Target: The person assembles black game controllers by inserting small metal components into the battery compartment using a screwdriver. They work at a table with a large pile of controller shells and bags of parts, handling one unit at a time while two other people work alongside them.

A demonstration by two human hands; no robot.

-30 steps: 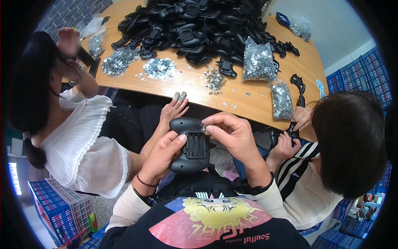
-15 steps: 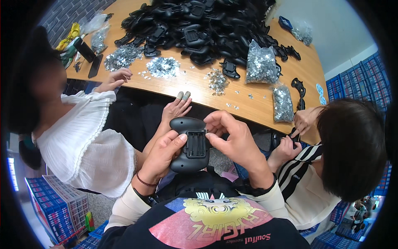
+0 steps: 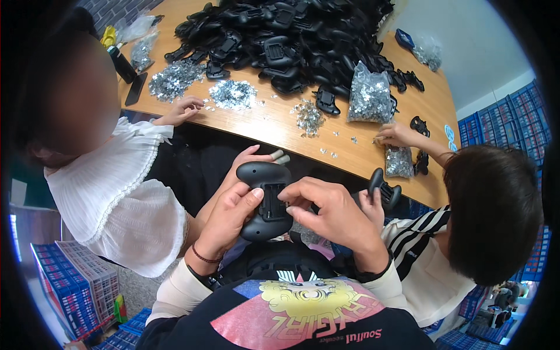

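Note:
A black game-controller shell [image 3: 263,198] is held over my lap, its inner side facing up. My left hand [image 3: 230,219] grips its left side, thumb laid across the middle section. My right hand [image 3: 326,210] rests on its right side, fingertips pinched at the centre of the shell. Whether a small part is between those fingertips cannot be made out.
A wooden table [image 3: 274,125] carries a large heap of black controller shells [image 3: 291,41], piles of small silvery parts [image 3: 232,93] and clear bags of them [image 3: 368,96]. A person in white [image 3: 125,192] sits left, reaching to the table. A person in stripes [image 3: 443,256] sits right, holding another shell [image 3: 382,189].
The person on the left lowered a hand from the face to the table edge. The person on the right stretched a hand to the table. My hands and the shell barely moved.

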